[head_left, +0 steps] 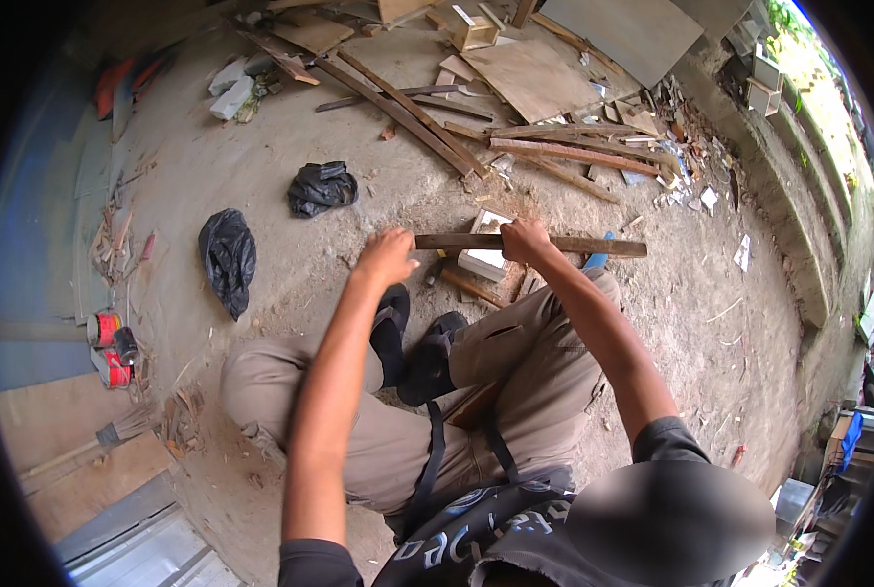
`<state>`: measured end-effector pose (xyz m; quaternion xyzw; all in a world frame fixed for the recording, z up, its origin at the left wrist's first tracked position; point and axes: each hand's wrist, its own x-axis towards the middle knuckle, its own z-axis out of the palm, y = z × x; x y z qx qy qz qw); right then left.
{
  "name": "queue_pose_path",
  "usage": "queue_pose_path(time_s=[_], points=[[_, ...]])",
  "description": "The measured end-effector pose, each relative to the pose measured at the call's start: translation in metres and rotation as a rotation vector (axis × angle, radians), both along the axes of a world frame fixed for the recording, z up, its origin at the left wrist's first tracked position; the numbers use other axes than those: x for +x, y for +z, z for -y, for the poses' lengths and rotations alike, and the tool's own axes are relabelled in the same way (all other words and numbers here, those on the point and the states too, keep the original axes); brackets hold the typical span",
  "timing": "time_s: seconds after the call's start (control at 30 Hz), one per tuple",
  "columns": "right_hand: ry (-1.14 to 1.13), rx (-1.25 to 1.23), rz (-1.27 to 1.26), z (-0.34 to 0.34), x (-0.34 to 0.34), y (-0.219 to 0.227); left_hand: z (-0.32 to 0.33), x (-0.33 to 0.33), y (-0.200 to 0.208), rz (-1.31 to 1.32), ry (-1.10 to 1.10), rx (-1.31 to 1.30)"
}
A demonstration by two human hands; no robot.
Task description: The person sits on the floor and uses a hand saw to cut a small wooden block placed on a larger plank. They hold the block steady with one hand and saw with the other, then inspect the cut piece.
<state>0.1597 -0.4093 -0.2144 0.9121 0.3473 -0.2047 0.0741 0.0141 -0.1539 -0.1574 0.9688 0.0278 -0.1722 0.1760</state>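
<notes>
A long, narrow, dark wooden strip [594, 246] lies level across the space in front of my feet. My right hand [525, 241] is closed around it, left of its middle. At its left end is my left hand [388, 255], fingers curled against the wood and thumb below. Under the strip, a white box-like piece [484, 262] rests on the ground, partly hidden by the strip and my right hand. Beside it lies a wooden handle [471, 288]; its far end is hard to make out. A blue object [599, 250] shows behind the strip near my right knee.
Two black plastic bags [228, 262] lie on the dirt floor to the left. Ahead are loose planks [398, 112], a plywood sheet [525, 83] and scattered scraps. Red cans [112, 367] and a brush [129, 425] sit at far left; concrete steps [770, 186] rise at right.
</notes>
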Motion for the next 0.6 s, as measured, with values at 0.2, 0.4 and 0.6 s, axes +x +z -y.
queue_pose_path(time_s=[0.2, 0.4, 0.6], points=[[-0.389, 0.16, -0.1, 0.047, 0.023, -0.052, 0.05, -0.016, -0.167, 0.125, 0.27, -0.351], [-0.536, 0.288, -0.115, 0.038, 0.037, -0.062, 0.081, 0.037, -0.225, 0.078, 0.663, -0.628], [-0.43, 0.397, -0.193, 0.059, 0.039, -0.111, 0.127, 0.063, -0.2, -0.097, 0.678, -0.574]])
